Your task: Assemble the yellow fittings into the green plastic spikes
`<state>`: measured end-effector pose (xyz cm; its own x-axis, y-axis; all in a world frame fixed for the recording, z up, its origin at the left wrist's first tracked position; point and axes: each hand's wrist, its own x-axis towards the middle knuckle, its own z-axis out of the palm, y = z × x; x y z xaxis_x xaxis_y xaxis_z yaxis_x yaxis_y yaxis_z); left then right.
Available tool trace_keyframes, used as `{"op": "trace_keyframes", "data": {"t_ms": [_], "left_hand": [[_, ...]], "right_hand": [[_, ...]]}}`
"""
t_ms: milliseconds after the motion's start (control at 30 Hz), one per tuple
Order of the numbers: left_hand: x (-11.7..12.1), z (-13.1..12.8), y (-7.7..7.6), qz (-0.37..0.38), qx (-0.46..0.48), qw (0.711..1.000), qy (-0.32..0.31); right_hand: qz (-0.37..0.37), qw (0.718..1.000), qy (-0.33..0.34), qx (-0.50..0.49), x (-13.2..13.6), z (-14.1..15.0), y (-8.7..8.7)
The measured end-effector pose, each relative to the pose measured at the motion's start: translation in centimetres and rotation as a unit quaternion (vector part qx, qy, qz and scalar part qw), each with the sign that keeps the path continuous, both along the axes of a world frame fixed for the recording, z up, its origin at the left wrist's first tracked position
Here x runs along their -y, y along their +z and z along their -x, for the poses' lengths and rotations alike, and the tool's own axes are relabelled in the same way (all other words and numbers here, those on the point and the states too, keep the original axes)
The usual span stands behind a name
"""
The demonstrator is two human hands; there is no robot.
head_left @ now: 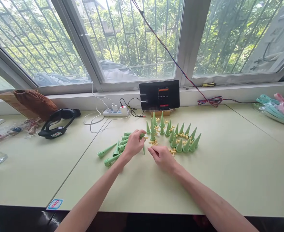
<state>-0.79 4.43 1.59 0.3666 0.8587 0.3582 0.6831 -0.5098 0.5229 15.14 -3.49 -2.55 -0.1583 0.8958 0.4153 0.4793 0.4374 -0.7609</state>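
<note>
Head view, left to right: a tilted sticker (55, 204) apparently reads "8"; beyond it, green tubes (110, 160) lie beside the left hand (133, 143), whose grip pinches a green spike (144, 149) point-down, likely exposing its wider end. Yellow pieces (153, 142) sit near the right hand (163, 156), fingertips together, contents unclear; behind, a screen (171, 93) shows "00:19:08". Rightward, green cones (186, 147) stand on broad bases, presumably for stability.

Green cones (179, 147) cluster around yellow pieces (153, 142) on a pale yellow-green table (219, 180)
</note>
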Motion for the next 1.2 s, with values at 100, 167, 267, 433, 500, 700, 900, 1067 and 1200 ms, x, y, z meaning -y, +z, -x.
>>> {"op": "trace_keyframes", "data": {"t_ms": [100,167,267,433,500,700,900,1067,1200], "left_hand": [[-1.5,-0.2,0.2,0.014,-0.030,0.999,0.004],[-2.5,-0.4,0.2,0.031,-0.044,0.999,0.006],[-3.7,-0.6,0.2,0.039,-0.056,0.998,0.001],[-4.6,-0.6,-0.3,0.051,-0.077,0.996,-0.018],[-4.6,-0.6,-0.6,0.052,-0.080,0.995,-0.025],[-3.8,-0.5,-1.1,0.030,-0.075,0.996,-0.026],[-2.9,1.5,1.1,-0.001,-0.078,0.997,0.009],[-2.4,3.8,2.7,-0.016,-0.215,0.976,0.040],[-3.4,4.9,2.4,-0.003,-0.248,0.966,0.071]], "right_hand": [[0.003,1.000,0.002,0.007,0.0,0.0,0.0],[0.004,1.000,0.003,0.010,-0.1,0.0,-0.1],[0.005,1.000,0.003,0.013,-0.1,-0.1,-0.1],[0.007,1.000,0.011,0.017,0.0,0.0,-0.2],[0.007,1.000,0.015,0.019,0.1,0.0,-0.2],[0.012,0.999,0.017,0.030,0.2,-0.1,-0.1],[0.012,0.999,0.018,0.032,0.2,0.0,-0.3],[0.016,0.999,0.017,0.032,0.3,0.0,-0.2],[0.015,0.999,0.024,0.032,0.3,0.0,-0.3]]}}
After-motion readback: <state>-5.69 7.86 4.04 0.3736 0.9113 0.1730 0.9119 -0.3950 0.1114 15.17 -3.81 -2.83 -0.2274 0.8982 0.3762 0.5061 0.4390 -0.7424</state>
